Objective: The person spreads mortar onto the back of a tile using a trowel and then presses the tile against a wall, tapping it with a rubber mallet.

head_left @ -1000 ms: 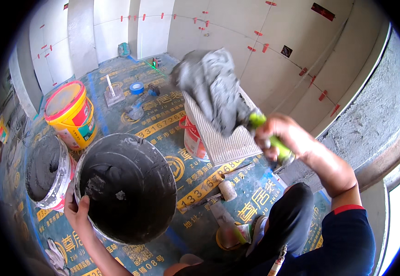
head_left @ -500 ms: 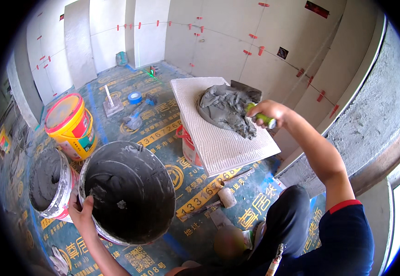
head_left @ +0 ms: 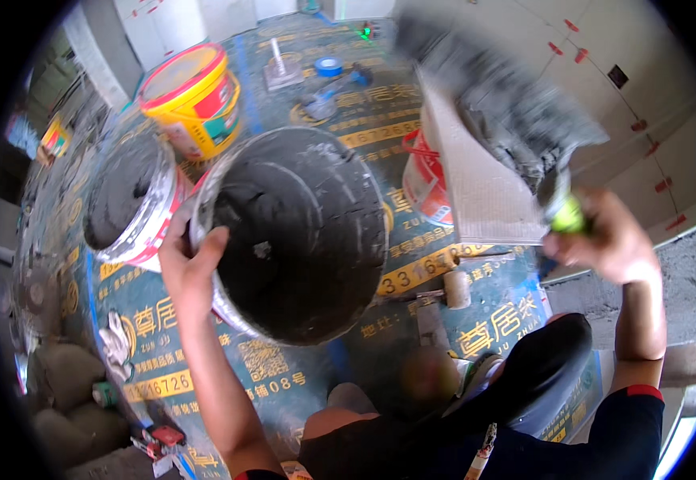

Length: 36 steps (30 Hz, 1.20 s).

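The steel trowel with a bright green handle (head_left: 516,92) is raised over a white, ridged rectangular tile (head_left: 488,204), at 2 o'clock from the large tilted bucket of dark grey mortar (head_left: 356,172). Its blade's long axis runs from 10 to 4 o'clock, the blade lying towards 11 o'clock from the right hand (head_left: 608,236), which is clenched around the handle. The left hand (head_left: 192,260) grasps the tilted bucket's rim at 9 o'clock, thumb towards the mouth. That mouth faces up at the viewer.

There is one trowel and one tile. Four buckets stand nearby: the tilted one; a white-and-pink one filled with grey mortar (head_left: 154,228) between 9 and 10 o'clock; a yellow one with a red rim (head_left: 196,104) at 11; and a red-and-white one (head_left: 428,180) at 2, partly hidden beneath the tile.

The blade is motion-blurred, so whether it touches the grey mortar on the tile (head_left: 496,132) cannot be told. The left fingertips are hidden outside the rim, and the tile's far side behind the blade.
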Available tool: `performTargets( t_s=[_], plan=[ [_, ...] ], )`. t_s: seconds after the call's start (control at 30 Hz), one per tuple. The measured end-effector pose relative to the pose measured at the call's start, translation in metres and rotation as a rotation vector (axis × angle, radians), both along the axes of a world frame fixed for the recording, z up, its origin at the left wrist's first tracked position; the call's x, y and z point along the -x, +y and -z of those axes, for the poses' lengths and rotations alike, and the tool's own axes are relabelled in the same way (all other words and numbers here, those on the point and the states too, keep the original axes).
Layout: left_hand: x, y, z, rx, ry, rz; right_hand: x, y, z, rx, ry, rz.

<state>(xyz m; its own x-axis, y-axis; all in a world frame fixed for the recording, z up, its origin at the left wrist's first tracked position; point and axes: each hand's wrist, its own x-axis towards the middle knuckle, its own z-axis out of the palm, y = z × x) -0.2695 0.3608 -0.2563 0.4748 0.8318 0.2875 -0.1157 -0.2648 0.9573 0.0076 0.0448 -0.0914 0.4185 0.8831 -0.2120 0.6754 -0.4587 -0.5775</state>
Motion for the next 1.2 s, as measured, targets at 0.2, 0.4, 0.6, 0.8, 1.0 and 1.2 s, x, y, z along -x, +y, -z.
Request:
performTargets(
  t_s=[0.2,0.4,0.6,0.8,1.0,1.2],
  plan=[
    [0.010,-0.013,-0.009,0.019,0.011,0.007,0.076,0.131,0.100,0.386,-0.330,-0.510],
    [0.011,-0.034,0.003,-0.083,-0.029,-0.018,0.078,0.236,0.201,0.397,-0.681,-0.581],
    [0.031,-0.052,0.016,-0.121,-0.015,0.066,0.086,0.250,0.280,0.807,-0.090,-0.639],
    [0.058,-0.059,0.030,-0.171,0.010,0.065,0.133,0.197,0.301,0.688,1.009,-0.067],
    [0.074,-0.065,0.043,-0.116,-0.019,-0.085,0.182,0.177,0.304,0.575,1.821,0.049],
    [0.073,-0.069,0.040,-0.066,-0.074,-0.111,0.190,0.178,0.274,0.428,2.133,0.107]
  ],
)
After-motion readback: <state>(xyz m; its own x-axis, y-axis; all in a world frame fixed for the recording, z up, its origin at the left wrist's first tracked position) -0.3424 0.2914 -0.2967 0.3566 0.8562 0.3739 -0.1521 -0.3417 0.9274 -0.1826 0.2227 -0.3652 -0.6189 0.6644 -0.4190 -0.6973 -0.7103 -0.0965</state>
